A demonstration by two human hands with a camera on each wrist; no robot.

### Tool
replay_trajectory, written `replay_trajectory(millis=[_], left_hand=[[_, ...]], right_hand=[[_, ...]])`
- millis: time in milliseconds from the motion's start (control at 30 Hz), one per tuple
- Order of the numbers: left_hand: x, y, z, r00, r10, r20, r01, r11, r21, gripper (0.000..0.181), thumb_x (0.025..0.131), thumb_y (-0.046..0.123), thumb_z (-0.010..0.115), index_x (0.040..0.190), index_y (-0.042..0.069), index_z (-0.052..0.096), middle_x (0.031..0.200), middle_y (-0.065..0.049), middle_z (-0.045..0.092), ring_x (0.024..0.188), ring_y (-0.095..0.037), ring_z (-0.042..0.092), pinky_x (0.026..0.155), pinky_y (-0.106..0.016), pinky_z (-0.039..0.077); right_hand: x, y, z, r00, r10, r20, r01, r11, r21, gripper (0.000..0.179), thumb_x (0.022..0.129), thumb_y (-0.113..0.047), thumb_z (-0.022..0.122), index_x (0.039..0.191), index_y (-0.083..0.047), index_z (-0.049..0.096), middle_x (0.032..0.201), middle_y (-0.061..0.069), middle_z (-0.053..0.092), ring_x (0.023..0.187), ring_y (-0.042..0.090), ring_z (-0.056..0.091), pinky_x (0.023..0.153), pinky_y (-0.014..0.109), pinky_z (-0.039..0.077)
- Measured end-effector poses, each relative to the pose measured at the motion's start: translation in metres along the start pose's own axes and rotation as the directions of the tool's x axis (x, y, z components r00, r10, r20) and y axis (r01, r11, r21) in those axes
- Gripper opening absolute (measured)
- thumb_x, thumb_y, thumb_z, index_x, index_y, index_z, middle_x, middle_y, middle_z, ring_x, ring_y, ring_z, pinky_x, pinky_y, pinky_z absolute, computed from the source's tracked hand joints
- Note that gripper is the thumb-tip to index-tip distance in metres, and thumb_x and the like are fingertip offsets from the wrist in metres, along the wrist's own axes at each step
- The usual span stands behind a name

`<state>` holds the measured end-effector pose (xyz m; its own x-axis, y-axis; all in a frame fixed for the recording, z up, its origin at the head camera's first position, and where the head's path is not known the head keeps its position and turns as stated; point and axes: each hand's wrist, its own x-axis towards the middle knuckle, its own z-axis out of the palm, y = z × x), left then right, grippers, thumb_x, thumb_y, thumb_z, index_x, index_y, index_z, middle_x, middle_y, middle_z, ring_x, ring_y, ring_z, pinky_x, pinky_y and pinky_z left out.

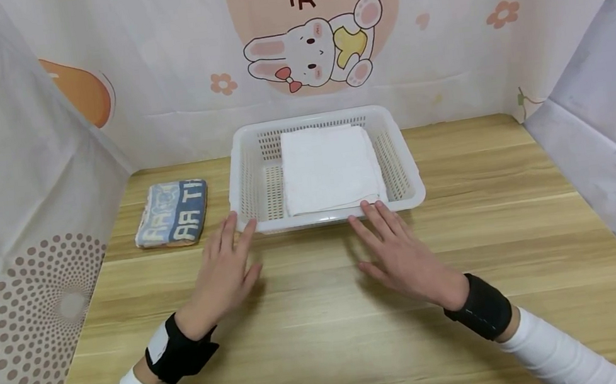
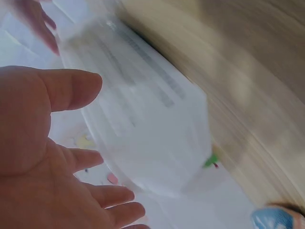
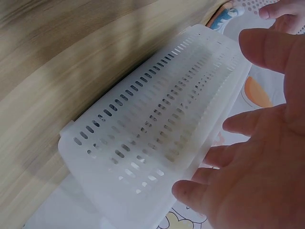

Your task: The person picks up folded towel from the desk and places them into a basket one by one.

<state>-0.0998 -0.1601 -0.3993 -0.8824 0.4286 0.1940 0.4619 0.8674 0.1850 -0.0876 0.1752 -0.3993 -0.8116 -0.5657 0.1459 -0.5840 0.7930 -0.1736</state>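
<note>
A white plastic basket (image 1: 244, 180) with slotted walls stands at the back of the wooden table. Inside, toward its right side, lies a folded white cloth (image 1: 330, 167). My left hand (image 1: 225, 277) is spread with straight fingers at the basket's front left corner. Near the front rim, right of the middle, my right hand (image 1: 407, 263) reaches with its fingers extended. Neither hand grips anything; whether the fingertips touch the rim, I cannot tell. The right wrist view shows the basket's slotted outer wall (image 3: 143, 109) beside the right fingers.
A folded blue and cream patterned towel (image 1: 173, 213) lies on the table left of the basket. Behind the table hangs a printed curtain (image 1: 175, 74) with a rabbit drawing. Black bands (image 1: 478, 307) wrap both wrists.
</note>
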Motion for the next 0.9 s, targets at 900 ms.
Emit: replay_trajectory(millis=[900], left_hand=[[0.038,-0.119,-0.028,0.882,-0.339,0.329,0.421,0.879,-0.223,0.077,0.105,0.032,0.045,0.156,-0.005,0.002,0.153,-0.044,-0.008,0.139,-0.065,-0.004,0.105,-0.077,0.009]], right_hand=[[-0.001,0.001,0.001,1.0,0.003,0.013,-0.003,1.0,-0.007,0.083,0.091,-0.031,0.072,0.155,-0.001,0.029,0.162,0.026,0.012,0.148,0.045,0.013,0.117,0.059,0.019]])
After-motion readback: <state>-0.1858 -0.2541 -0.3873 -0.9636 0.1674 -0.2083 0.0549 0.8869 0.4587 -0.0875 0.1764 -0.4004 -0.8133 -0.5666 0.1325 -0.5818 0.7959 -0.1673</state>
